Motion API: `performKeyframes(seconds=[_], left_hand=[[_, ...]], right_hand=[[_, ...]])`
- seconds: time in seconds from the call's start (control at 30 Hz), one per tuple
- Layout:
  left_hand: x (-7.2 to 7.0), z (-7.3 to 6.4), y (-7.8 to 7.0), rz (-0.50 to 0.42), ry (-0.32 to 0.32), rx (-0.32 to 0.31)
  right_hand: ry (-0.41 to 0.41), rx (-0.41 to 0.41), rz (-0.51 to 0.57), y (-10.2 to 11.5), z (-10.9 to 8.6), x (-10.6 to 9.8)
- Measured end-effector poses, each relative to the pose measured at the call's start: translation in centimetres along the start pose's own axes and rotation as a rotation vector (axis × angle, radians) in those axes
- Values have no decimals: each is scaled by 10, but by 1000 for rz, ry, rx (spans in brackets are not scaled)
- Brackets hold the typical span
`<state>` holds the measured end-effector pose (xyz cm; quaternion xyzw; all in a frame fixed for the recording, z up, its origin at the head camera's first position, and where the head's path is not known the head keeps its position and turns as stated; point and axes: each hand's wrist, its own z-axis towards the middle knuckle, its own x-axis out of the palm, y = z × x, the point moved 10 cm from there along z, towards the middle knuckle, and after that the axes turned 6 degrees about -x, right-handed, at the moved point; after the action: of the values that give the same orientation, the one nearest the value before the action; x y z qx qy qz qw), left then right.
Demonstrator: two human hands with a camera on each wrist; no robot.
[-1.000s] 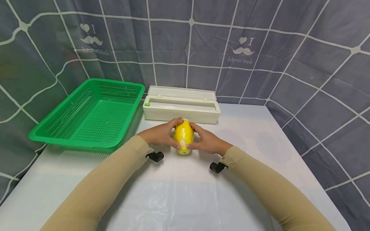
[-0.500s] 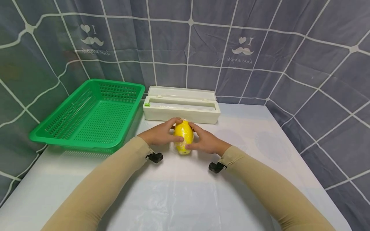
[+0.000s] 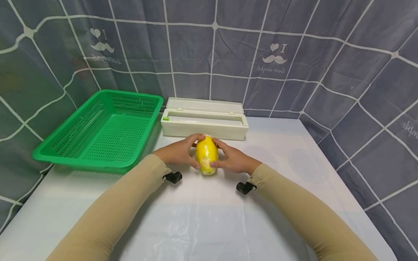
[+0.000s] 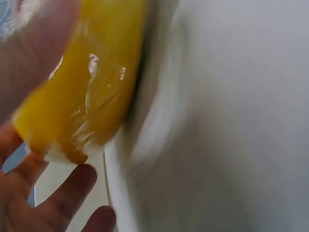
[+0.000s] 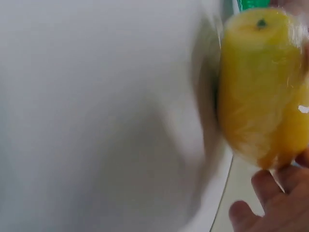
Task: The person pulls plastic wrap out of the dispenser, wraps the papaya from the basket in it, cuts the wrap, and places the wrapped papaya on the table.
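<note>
A yellow, oblong fruit [image 3: 207, 156], wrapped in shiny clear film, is between the two hands at the middle of the table; its exact kind is unclear. My left hand [image 3: 177, 150] holds its left side, with fingers at the far end and thumb near the lower left. On the other side, my right hand [image 3: 236, 158] holds it with fingers at the far right and thumb on the near end. In the right wrist view, the fruit's near end [image 5: 260, 24] shows a small dark stem spot. Wrinkled film [image 4: 91, 87] covers the fruit in the left wrist view.
Behind the hands stands a long white cling film dispenser [image 3: 204, 129], its lid raised, with a green slider [image 3: 166, 118] at the left end. A green perforated basket [image 3: 88, 161] is at the left. The white table [image 3: 209, 224] meets a grey checked curtain [image 3: 189, 47].
The left thumb moved onto the fruit's front face, then back to its left side. The right hand stays nearly where it was, and the fruit has barely shifted.
</note>
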<state>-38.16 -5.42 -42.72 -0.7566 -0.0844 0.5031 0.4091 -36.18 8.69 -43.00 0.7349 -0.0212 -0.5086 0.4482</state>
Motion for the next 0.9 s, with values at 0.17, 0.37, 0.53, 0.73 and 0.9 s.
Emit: performKeyframes(seconds=[0.17, 0.37, 0.53, 0.73, 0.9], left_hand=[[0, 2, 0, 23, -10, -6], [0, 1, 2, -32, 28, -17], [-1, -1, 0, -34, 9, 0], [-2, -2, 0, -37, -19, -38], [-2, -3, 2, -13, -12, -65]], right_hand=[[17, 3, -23, 0, 1, -4], [9, 13, 10, 1, 3, -2], [-1, 4, 20, 2, 2, 0], [-43, 13, 186, -5, -2, -5], [-79, 110, 87, -21, 0, -4]])
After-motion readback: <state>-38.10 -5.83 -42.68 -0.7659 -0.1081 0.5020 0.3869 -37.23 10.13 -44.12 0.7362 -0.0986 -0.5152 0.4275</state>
